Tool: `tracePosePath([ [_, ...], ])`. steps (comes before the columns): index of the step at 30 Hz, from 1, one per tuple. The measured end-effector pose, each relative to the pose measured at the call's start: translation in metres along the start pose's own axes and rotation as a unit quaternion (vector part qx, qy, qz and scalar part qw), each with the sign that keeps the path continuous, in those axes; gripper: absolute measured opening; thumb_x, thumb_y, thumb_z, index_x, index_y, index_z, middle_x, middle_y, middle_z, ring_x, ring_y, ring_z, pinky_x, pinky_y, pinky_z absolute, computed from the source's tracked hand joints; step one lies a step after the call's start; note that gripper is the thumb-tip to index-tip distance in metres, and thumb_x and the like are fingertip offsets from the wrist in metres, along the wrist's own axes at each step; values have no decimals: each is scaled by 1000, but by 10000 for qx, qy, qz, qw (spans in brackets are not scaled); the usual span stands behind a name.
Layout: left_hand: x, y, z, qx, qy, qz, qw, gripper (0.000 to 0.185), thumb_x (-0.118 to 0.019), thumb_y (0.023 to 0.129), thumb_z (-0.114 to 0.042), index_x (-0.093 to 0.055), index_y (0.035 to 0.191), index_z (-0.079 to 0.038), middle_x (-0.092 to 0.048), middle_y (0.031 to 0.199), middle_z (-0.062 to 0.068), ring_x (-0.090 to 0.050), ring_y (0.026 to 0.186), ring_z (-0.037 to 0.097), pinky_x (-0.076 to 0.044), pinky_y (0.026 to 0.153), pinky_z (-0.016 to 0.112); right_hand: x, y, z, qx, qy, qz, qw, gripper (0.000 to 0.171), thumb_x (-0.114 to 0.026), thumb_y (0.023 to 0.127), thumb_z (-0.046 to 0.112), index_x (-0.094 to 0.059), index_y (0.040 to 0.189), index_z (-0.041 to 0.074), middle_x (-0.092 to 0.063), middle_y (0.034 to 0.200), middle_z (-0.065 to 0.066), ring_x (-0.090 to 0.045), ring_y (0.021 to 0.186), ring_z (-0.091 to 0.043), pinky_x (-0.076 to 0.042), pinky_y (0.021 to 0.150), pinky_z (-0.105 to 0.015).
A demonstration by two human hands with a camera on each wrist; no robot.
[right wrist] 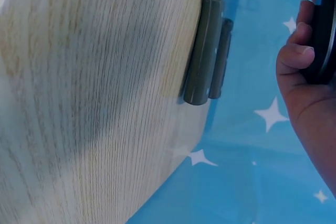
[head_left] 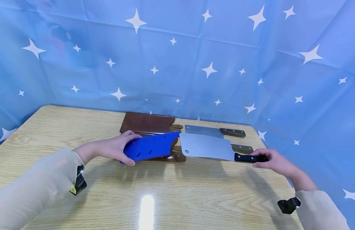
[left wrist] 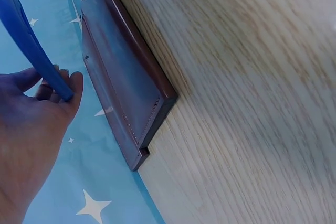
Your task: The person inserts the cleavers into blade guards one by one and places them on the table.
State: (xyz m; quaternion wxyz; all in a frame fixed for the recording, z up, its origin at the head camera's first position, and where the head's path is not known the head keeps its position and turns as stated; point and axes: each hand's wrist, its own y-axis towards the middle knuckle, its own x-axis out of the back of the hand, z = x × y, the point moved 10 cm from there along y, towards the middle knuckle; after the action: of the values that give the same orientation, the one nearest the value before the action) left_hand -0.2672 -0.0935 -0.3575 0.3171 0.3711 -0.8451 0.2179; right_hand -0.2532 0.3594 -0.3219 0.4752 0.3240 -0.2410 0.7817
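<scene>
Presently, a blue plastic blade guard (head_left: 150, 147) with slotted holes is gripped by the left hand (head_left: 115, 148), fingers curled over its upper edge and thumb under its lower edge. The guard is held just above the wooden table (head_left: 177, 191), its open end turned toward the cleaver (head_left: 206, 146). In the left wrist view the guard's edge (left wrist: 31, 51) is seen pinched between thumb and fingertips (left wrist: 73, 85).

The cleaver's black handle (head_left: 249, 158) is enclosed by the right hand (head_left: 273, 161), fingers wrapped round it. Its broad steel blade is held level, the tip just short of the guard's mouth; whether the two touch cannot be told. The curled fingers (right wrist: 296, 56) on the dark handle are confirmed by the right wrist view.

Behind the guard, brown leather sheaths (head_left: 148, 124) are lying on the table, one stacked on another. Two further cleavers (head_left: 206, 131) are lying behind the held blade, their handles (right wrist: 205, 51) pointing right near the table edge. A blue star-printed backdrop (head_left: 223, 48) is hung around the table.
</scene>
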Motion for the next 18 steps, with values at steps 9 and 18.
tracePosePath([
  [9,-3,-1,2,33,-110,43,9999,89,-74,76,-34,-27,145,-6,-27,138,15,-33,127,37,-36,99,54,-1,0,-3,-24,24,59,10000,16,-63,87,6,-64,103,3,-59,85,9,-52,68,-12,-43,58,-31],
  [18,-5,0,5,122,-297,114,9994,90,-74,76,-35,-25,146,-6,-26,139,14,-33,128,37,-36,101,54,0,-1,-6,-51,31,9,10000,17,-63,87,6,-65,103,4,-59,85,8,-51,67,-13,-41,57,-30],
])
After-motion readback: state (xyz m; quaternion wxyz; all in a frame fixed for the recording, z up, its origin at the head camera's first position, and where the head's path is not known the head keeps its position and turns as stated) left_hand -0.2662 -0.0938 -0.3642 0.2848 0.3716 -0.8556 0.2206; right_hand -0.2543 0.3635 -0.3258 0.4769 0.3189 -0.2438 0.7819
